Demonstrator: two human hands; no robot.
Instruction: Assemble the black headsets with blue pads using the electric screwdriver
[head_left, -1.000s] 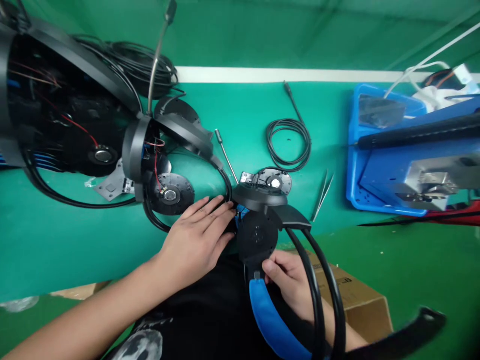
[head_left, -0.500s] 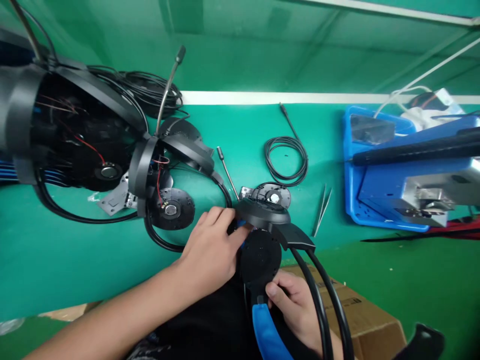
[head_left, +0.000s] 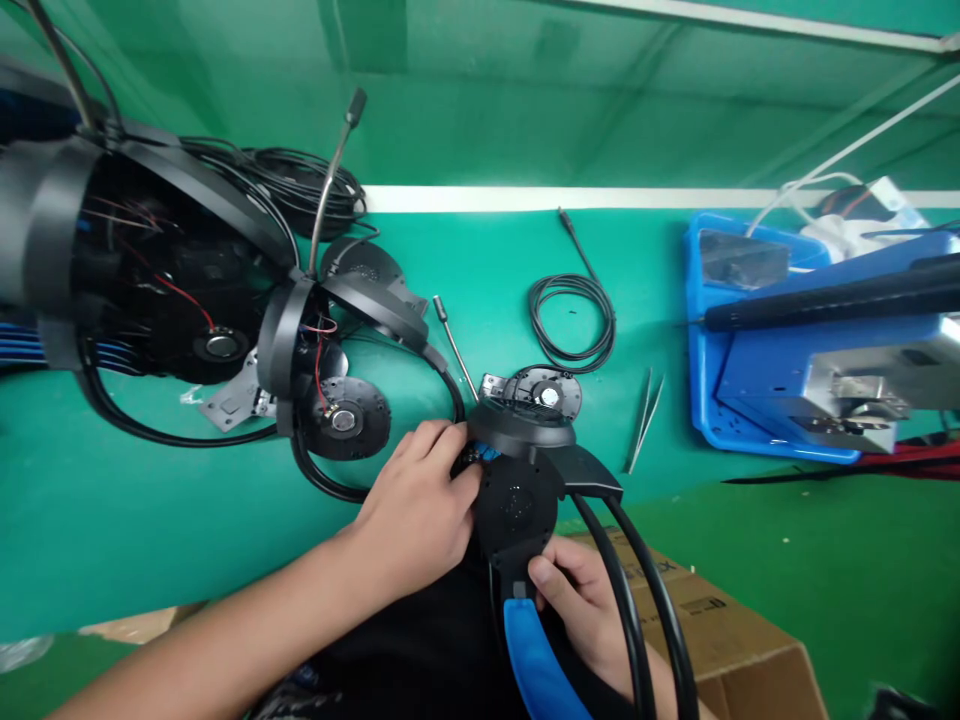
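A black headset (head_left: 517, 505) with a blue headband pad (head_left: 544, 655) is held close to my body at the table edge. My left hand (head_left: 424, 500) is closed at the left side of its upper ear cup (head_left: 521, 428), fingertips partly hidden at a small blue part (head_left: 486, 453). Lower down, my right hand (head_left: 581, 605) pinches the headset frame by the round plate, thumb on top. Just beyond the cup lies an opened speaker plate (head_left: 551, 393) with a silver centre, beside a thin microphone boom (head_left: 455, 345).
Other opened headsets (head_left: 360, 310) with red wires crowd the left. A coiled cable (head_left: 574, 320) and tweezers (head_left: 645, 420) lie ahead. At right, a blue tray (head_left: 697, 380) holds a blue device with a black rod. A cardboard box (head_left: 727, 630) stands below the table's edge.
The headset has shifted slightly left in my hands. My left thumb has drawn back from under the ear cup, so the blue part shows more.
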